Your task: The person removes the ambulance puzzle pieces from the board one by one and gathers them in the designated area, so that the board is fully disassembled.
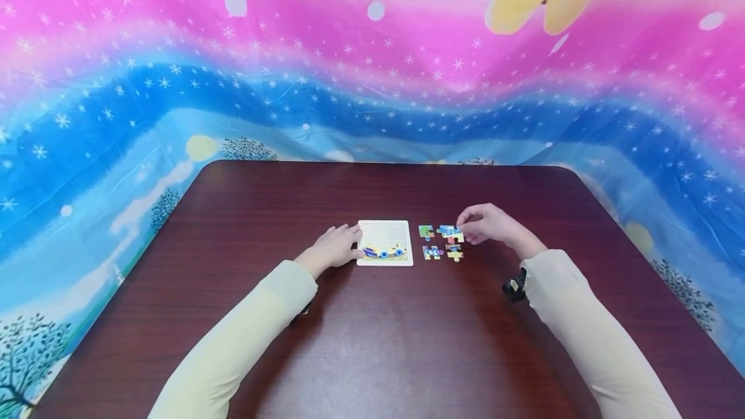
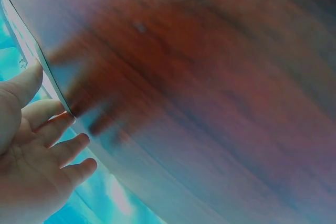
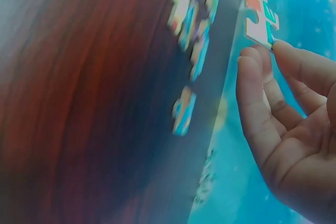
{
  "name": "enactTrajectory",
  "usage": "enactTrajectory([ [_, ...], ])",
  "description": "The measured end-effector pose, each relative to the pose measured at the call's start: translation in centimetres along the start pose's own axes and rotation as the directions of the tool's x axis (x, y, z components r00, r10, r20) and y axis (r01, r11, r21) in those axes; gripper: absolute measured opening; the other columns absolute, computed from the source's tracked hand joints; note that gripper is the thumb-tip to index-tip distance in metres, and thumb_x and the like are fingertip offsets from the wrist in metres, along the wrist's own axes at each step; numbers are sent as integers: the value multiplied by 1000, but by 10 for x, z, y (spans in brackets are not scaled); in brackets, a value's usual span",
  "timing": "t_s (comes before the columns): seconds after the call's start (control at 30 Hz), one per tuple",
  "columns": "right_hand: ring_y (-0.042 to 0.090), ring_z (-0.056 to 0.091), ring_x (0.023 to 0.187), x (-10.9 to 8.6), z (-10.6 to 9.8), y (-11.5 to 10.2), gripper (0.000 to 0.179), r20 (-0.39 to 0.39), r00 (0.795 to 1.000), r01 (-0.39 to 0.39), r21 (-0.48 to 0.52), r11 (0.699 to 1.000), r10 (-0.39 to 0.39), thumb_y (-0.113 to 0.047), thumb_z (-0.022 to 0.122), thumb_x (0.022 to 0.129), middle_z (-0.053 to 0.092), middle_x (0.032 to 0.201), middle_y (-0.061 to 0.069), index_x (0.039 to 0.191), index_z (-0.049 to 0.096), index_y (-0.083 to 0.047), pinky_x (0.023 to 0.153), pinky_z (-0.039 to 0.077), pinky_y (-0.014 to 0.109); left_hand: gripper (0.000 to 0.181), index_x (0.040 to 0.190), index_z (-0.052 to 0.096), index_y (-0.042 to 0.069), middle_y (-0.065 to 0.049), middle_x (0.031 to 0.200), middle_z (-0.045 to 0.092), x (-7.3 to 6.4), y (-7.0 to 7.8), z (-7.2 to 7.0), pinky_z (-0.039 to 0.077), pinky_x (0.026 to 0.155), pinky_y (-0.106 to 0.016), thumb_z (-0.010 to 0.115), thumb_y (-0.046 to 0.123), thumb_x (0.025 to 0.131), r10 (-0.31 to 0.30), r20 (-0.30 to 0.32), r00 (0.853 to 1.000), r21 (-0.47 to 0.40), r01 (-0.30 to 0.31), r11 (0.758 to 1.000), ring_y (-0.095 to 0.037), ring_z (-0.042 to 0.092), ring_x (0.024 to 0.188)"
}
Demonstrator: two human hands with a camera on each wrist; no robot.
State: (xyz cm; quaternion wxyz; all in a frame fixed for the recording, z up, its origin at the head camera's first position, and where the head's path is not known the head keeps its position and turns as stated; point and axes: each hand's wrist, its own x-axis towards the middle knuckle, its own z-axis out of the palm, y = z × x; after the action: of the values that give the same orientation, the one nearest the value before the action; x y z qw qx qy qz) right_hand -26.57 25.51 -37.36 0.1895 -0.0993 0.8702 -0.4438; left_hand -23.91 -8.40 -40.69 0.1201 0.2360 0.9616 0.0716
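Note:
A white-framed puzzle board [image 1: 385, 225] lies on the table, with a strip of picture showing blue wheels [image 1: 384, 253] along its lower part. My left hand [image 1: 333, 247] rests at the board's left edge, fingers spread and fairly straight; in the left wrist view the thumb and fingertips [image 2: 86, 167] are at that edge. To the right of the board, my right hand [image 1: 487, 225] pinches a jigsaw piece [image 3: 257, 27] by one corner between thumb and fingertips. The held piece is raised above the table in the right wrist view.
Several loose jigsaw pieces lie just right of the board, among them a green one [image 1: 426, 232], a blue-purple one [image 1: 431, 253] and a yellowish one [image 1: 455, 255]. The dark wooden table [image 1: 372, 341] meets a patterned cloth [image 1: 372, 89] behind it.

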Motion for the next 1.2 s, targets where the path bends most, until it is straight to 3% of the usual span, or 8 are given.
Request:
enactTrajectory([
  [0.5, 20, 58, 66, -9, -17, 42, 17, 24, 985, -171, -9, 985, 171, -8, 59, 89, 59, 79, 8, 100, 60, 5, 63, 53, 34, 48, 131, 48, 4, -11, 143, 35, 1, 0, 1, 22, 106, -47, 56, 31, 92, 10, -11, 1000, 10, -10, 1000, -33, 29, 131],
  [1.2, 18, 54, 62, -9, -12, 37, 13, 14, 984, -178, -80, 981, 180, -4, 55, 90, 55, 74, 7, 96, 61, 6, 61, 52, 34, 46, 129, 50, 5, -11, 143, 35, 2, -1, 2, 22, 106, -47, 56, 32, 92, 10, -16, 1000, 13, -10, 1000, -33, 30, 131],
])
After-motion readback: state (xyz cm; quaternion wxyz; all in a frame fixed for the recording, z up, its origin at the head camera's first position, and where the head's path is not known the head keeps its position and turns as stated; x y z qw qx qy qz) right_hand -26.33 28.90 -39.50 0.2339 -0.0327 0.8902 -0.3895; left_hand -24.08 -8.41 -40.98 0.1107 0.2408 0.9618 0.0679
